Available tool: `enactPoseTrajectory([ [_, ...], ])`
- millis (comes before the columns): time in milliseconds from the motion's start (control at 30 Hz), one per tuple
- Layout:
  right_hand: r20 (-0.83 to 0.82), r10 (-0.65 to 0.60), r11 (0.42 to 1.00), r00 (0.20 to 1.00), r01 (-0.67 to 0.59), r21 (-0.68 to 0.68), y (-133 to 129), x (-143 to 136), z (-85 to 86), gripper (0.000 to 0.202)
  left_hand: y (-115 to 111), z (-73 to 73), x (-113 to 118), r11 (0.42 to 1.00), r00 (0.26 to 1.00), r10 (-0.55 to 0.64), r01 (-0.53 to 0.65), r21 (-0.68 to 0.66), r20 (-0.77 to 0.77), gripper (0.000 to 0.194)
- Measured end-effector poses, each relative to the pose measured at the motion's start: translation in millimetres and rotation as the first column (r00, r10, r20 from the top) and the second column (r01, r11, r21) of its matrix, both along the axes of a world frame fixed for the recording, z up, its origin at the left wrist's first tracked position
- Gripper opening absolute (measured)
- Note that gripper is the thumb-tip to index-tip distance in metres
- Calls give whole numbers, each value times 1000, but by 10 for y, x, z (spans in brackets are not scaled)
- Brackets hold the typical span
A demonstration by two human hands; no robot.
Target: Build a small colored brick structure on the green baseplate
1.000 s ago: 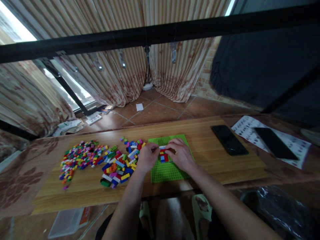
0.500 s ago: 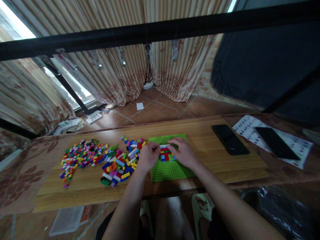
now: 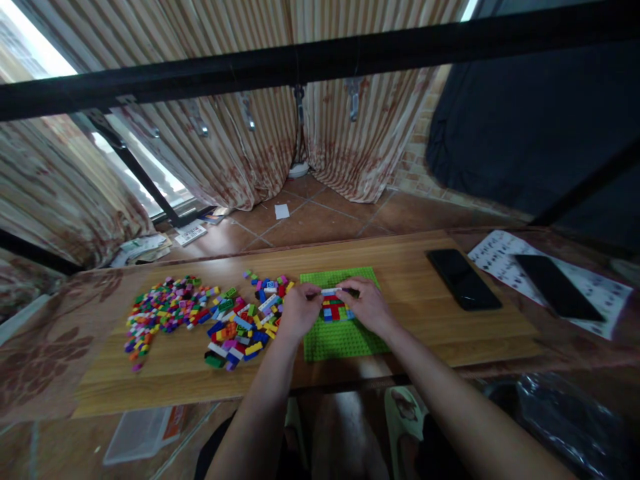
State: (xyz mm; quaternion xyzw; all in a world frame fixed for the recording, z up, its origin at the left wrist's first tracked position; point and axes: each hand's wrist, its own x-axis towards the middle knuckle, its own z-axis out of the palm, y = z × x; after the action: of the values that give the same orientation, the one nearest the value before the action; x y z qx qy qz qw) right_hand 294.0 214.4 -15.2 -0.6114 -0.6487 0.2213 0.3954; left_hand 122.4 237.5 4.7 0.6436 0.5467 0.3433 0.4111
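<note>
A green studded baseplate (image 3: 345,343) lies on the wooden board in front of me. On it stands a block of joined toy bricks (image 3: 337,311), with red, blue, yellow and green showing. A white brick (image 3: 330,292) runs along the far side of that block. My left hand (image 3: 303,308) pinches the white brick's left end with thumb and forefinger. At its right end, my right hand (image 3: 367,303) has its fingers closed on the same brick. Both hands partly cover the built bricks, so whether the white brick is fully seated cannot be made out.
Larger loose bricks (image 3: 240,330) lie just left of the baseplate, with a pile of small bricks (image 3: 167,303) farther left. A black phone (image 3: 463,279) rests on the wooden board (image 3: 405,267) at right. Beyond it, another dark device (image 3: 557,287) lies on a printed sheet (image 3: 493,257).
My right fingers have drawn in closer around the right end of the white brick. The left hand keeps its pinch. The whole view has shifted slightly.
</note>
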Motion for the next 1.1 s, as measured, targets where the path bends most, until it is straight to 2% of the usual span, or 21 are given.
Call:
enactPoseTrajectory([
  [267,-80,19,1000,997,-20,-15,-20,41,49,23,-11,-26,-19,999,999,-34,34,-3,34,10],
  [400,-150,-62,997,987,56,-45,45,161,42,39,10,-25,-38,998,998,-42,44,-53,49,18],
  [500,-156,-121,992,980,115,-52,76,219,32,40,30,13,-42,998,999,-20,22,-63,35,21],
  [733,-78,-83,997,994,82,-15,13,121,96,31,-10,160,20,998,992,-43,49,43,-115,25],
  [900,-7,-52,999,999,52,5,-32,83,142,22,-37,151,68,993,963,-34,62,99,-268,21],
  [1100,130,9,1000,991,-8,-4,-60,44,161,18,-38,143,85,995,961,-33,57,82,-274,20],
])
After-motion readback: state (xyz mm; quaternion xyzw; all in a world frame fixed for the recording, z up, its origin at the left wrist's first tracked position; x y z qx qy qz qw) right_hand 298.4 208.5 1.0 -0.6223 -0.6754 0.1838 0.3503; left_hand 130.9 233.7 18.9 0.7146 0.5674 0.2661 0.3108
